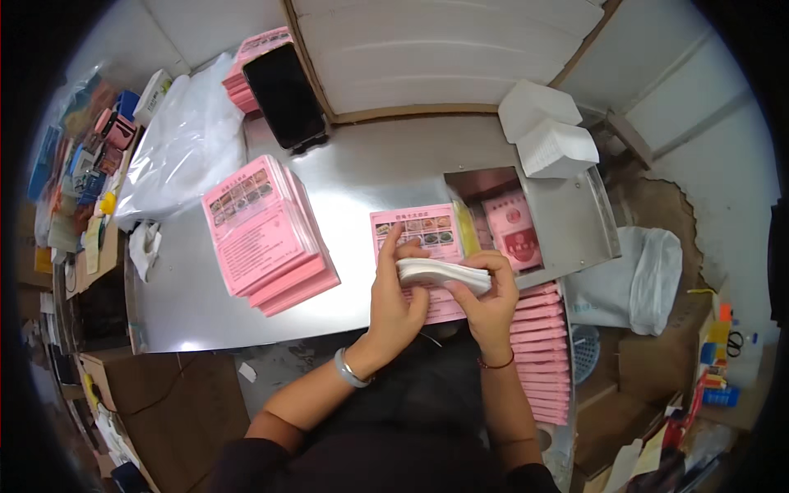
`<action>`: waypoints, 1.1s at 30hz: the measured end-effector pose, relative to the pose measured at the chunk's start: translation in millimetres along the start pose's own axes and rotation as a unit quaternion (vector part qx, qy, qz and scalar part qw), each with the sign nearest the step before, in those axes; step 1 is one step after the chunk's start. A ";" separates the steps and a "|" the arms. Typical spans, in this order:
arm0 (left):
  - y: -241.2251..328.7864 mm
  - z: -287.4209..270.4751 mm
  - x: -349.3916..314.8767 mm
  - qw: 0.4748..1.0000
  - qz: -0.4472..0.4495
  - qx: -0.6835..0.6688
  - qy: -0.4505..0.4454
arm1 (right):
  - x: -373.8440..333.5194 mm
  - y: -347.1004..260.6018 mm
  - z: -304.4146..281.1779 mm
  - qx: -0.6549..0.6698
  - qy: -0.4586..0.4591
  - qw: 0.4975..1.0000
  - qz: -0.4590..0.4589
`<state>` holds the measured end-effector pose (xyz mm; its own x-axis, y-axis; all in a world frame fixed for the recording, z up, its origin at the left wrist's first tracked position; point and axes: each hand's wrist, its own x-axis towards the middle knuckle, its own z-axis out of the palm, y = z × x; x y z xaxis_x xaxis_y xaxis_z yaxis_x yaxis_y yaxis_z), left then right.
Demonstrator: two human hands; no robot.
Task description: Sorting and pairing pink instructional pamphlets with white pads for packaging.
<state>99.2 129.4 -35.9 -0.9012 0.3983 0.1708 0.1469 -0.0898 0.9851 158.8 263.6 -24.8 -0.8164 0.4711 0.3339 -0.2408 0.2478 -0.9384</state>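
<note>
Hands meet at the middle of the frame over a pink printed sheet (421, 246) lying on the metal table (362, 181). Left hand (396, 297) and right hand (486, 302) both close around a small wad of white folded papers (444, 274), pinched from either end, the left index finger stretched up onto the sheet. It looks like the pairing step: white papers being matched to a pink sheet. The next move likely calls for a steady two-handed hold so the wad stays squared. A stack of pink sheets (267, 234) waits left of centre; white paper blocks (546, 131) sit at upper right.
</note>
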 end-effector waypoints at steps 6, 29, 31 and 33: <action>-8.4 -9.9 -2.6 0.986 0.091 0.140 0.026 | 27.2 -43.4 7.5 -0.322 -0.187 0.921 -0.111; 2.6 -26.2 5.3 0.866 0.187 0.438 -0.153 | 115.8 6.7 -150.1 -0.471 -0.015 0.867 -0.163; 1.6 -22.1 2.1 0.863 0.208 0.428 -0.171 | 91.6 -13.2 -144.8 -0.494 -0.021 0.852 -0.171; 3.7 -24.7 8.3 0.855 0.229 0.427 -0.183 | 69.0 -30.3 -103.4 -0.571 0.035 0.782 -0.247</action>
<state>82.2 109.8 -31.4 -0.5031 0.7737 0.3851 0.8362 0.3233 0.4430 164.0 376.1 35.9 -0.7314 0.1153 0.6721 0.1413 0.9898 -0.0160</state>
